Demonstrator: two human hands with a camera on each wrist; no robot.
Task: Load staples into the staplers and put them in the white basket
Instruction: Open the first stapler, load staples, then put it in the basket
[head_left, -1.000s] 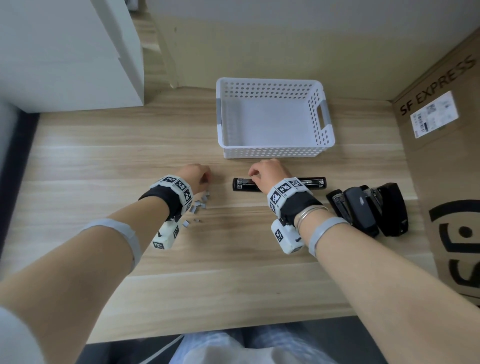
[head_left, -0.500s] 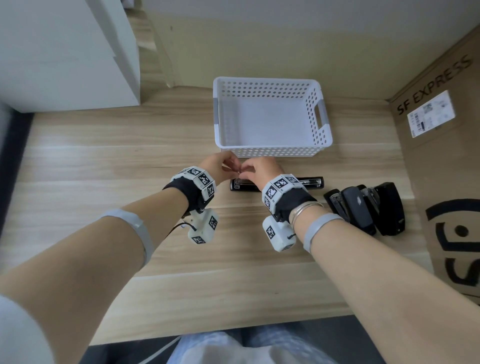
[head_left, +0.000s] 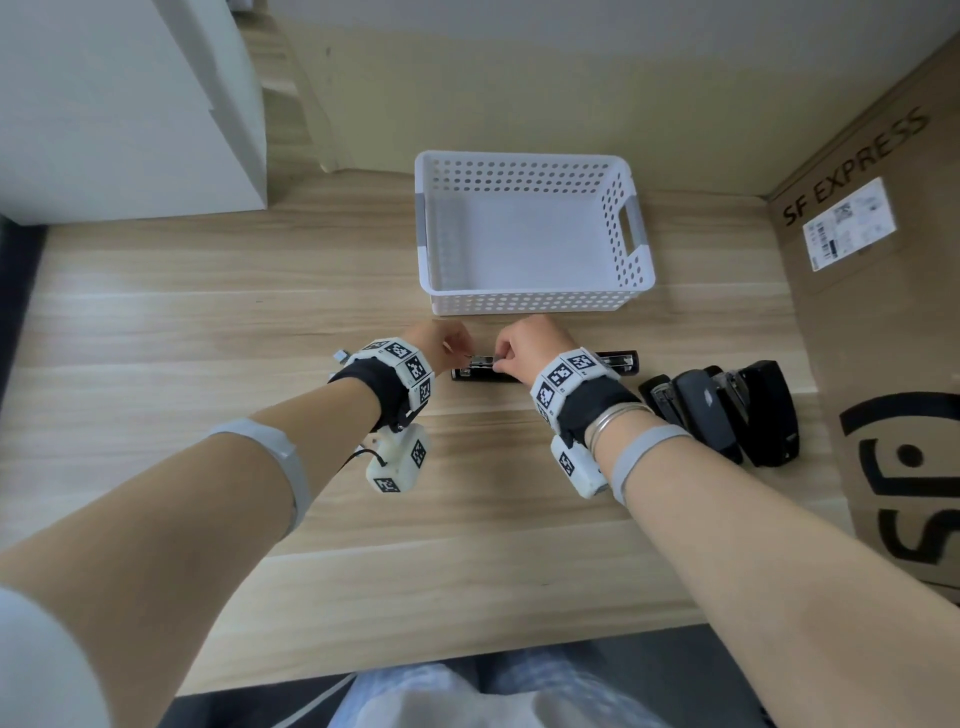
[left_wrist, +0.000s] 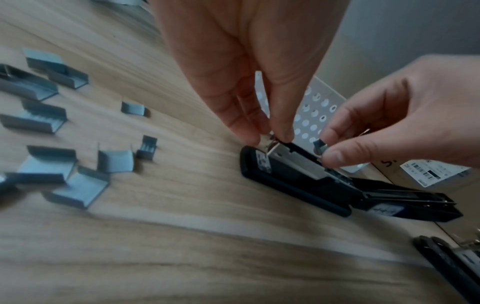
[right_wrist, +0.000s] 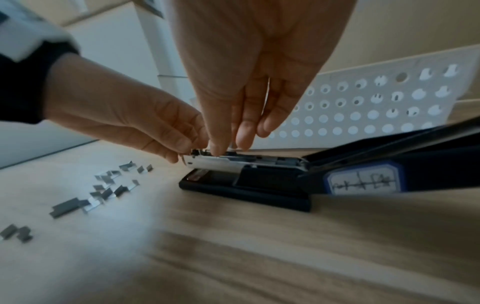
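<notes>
I've got both hands over the open black stapler (head_left: 545, 366), which lies flat on the wooden desk (head_left: 208, 322) just in front of the white basket (head_left: 530, 304), lid folded back to the right. My left hand (head_left: 441, 345) has thumb and fingertips (left_wrist: 281, 131) pinched together at the front end of the metal staple channel (right_wrist: 221, 162). A small bit of metal shows between them; I can't tell whether it's a staple strip or part of the channel. My right hand (head_left: 524, 345) is just beside it, thumb and index pinched on the channel a bit further back. In the left wrist view a small dark-and-silver piece sits between those right fingertips (left_wrist: 335, 155); can't identify it.

The basket holds nothing, perforated walls, grey handle (head_left: 635, 218) on its right side. Loose staple strips (left_wrist: 64, 164) are scattered on the desk to the left of the stapler, short broken pieces, well apart from it; in the head view my left wrist covers most of them. A cluster of other black staplers (head_left: 727, 410) sits to the right of my right wrist, near the cardboard box (head_left: 883, 364) marked SF EXPRESS. At least one of them looks open, blurry. A white cabinet (head_left: 119, 104) stands at far left. The open stapler's lid carries a white label with a blue border (right_wrist: 363, 181) and handwriting I can't read.
</notes>
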